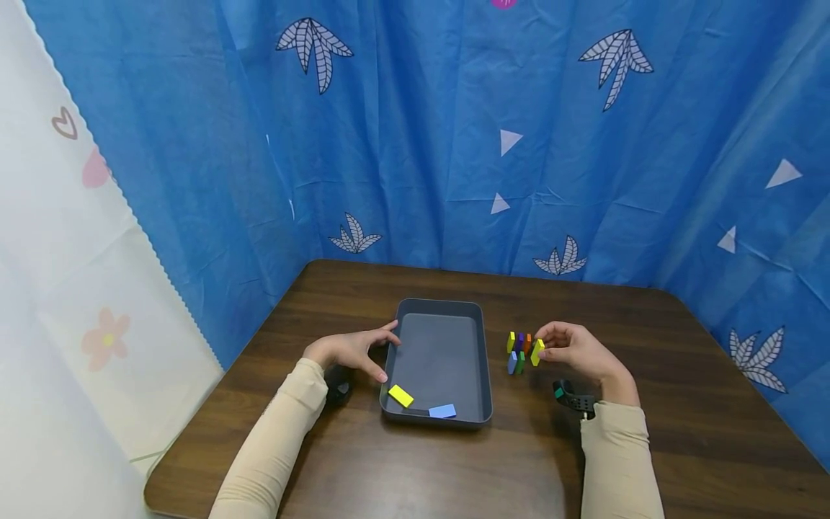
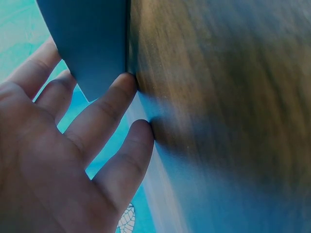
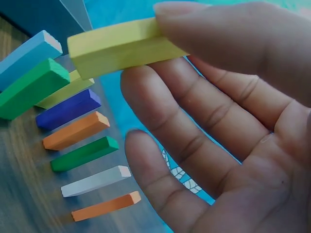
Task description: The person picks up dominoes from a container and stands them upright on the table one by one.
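Observation:
Between thumb and fingers, my right hand [image 1: 581, 355] pinches a yellow wooden block [image 3: 114, 47], held above several upright blocks. In the right wrist view these include a light blue block [image 3: 26, 57], a purple block [image 3: 68, 110], a white block [image 3: 95, 181], plus green [image 3: 34, 90] and orange blocks [image 3: 76, 131]. My left hand [image 1: 350, 351] has its fingers spread at the left wall of a dark grey tray [image 1: 437, 346]; some fingertips touch that wall in the left wrist view. Inside the tray, a yellow block [image 1: 400, 396] and a light blue block [image 1: 442, 411] lie near the front wall.
The brown wooden table [image 1: 415, 468] has rounded corners. A blue curtain [image 1: 415, 144] hangs behind it, and a whitish curtain [image 1: 97, 288] hangs on the left. Dark devices are worn at both wrists, the right one on a strap [image 1: 577, 398].

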{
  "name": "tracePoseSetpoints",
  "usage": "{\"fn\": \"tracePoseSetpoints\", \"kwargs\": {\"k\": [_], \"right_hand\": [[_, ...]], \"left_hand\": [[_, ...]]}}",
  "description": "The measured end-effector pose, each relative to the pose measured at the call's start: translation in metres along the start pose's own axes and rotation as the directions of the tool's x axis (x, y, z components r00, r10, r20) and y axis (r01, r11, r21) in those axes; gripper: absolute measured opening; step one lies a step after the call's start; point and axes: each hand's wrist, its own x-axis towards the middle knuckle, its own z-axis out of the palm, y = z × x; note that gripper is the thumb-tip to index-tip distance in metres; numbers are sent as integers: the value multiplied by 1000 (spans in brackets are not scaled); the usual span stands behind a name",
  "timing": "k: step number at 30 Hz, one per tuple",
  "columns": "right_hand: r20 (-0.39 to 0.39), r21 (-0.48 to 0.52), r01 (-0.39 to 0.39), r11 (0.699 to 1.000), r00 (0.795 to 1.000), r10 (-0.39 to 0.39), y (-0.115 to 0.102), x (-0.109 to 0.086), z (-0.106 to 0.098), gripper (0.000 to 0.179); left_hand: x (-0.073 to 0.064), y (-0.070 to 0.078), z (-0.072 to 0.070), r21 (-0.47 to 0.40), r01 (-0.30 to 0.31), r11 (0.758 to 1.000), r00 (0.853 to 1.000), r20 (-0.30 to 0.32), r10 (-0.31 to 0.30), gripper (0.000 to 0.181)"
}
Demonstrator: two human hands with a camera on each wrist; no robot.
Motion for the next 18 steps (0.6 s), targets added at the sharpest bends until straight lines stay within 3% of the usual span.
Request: {"fn": "tracePoseSetpoints", "kwargs": {"k": [14,18], "right_hand": [[55,42,-18,999,998,16,15,6,4,26],[52,16,-18,1000,999,17,18,8,5,24]], "left_hand": [[0,-1,1,-12,14,1000,1000,2,-14,78],[1,0,0,-11,-11,1000,1000,11,11,77]]}}
